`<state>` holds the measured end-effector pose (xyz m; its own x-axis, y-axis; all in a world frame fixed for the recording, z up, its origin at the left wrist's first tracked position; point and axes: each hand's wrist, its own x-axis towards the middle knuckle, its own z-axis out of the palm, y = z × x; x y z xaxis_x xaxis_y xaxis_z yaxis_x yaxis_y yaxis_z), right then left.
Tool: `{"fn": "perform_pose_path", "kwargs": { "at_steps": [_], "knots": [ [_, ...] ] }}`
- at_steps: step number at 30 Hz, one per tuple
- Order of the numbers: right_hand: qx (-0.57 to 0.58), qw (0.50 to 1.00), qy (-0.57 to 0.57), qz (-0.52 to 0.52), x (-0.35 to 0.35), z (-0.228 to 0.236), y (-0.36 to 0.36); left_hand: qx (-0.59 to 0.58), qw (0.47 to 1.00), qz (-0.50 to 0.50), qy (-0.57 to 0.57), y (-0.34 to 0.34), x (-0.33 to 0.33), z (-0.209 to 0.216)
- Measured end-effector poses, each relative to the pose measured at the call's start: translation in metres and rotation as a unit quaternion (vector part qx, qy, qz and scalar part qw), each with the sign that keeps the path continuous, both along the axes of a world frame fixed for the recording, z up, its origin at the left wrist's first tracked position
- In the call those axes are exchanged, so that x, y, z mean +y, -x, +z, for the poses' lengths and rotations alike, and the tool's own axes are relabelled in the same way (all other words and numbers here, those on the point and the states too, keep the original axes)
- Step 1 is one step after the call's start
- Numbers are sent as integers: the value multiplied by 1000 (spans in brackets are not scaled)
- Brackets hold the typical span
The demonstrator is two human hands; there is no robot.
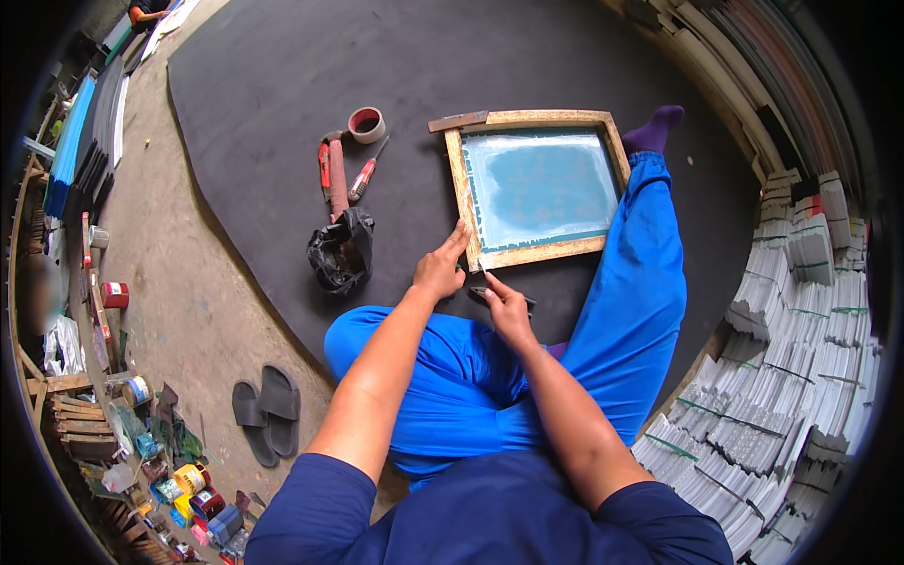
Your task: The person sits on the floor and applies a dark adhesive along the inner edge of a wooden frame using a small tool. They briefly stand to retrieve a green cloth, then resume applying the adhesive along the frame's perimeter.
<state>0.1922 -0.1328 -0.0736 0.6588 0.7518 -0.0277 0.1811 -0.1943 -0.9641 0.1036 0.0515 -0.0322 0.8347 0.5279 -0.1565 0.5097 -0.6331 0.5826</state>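
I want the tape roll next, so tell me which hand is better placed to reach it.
Left, probably: the left hand is nearer the tape roll and rests on the wooden frame, while the right hand grips a dark tool near its corner.

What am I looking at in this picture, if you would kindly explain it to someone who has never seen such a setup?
Of course. There is no robot here: these are a seated person's own bare hands. The single picture comes from a wide fisheye camera worn on the head, looking down, so straight edges bend near the rim.

A wooden frame with teal mesh lies on a black sheet. To its left are a roll of tape, a hammer and a black plastic bag.

The left hand has fingers against the frame's near left corner. The right hand, beside that corner, seems to hold a dark tool; its kind is hard to tell.
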Motion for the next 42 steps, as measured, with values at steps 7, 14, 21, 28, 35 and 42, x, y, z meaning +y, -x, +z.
{"fn": "perform_pose_path", "kwargs": {
  "at_steps": [7, 14, 21, 28, 35, 42],
  "knots": [
    [382, 917, 114, -28, 9, 65, 0, 11, 1000, 10, -12, 8, 6, -2],
    [-67, 997, 22, 4, 1, -8, -2, 20, 1000, 7, 1, 3, 2, 8],
    [457, 876, 155, -18, 12, 81, -14, 13, 1000, 7, -6, 8, 6, -1],
    [219, 965, 137, 44, 1, 66, -36, -8, 1000, -7, -22, 8, 3, 1],
    [-290, 918, 263, 63, 16, 92, -93, 50, 990, 51, -124, 1, -14, 1],
    [-327, 899, 280, 80, 21, 76, -134, 67, 986, 70, -135, 2, -15, 1]
  ]
}}
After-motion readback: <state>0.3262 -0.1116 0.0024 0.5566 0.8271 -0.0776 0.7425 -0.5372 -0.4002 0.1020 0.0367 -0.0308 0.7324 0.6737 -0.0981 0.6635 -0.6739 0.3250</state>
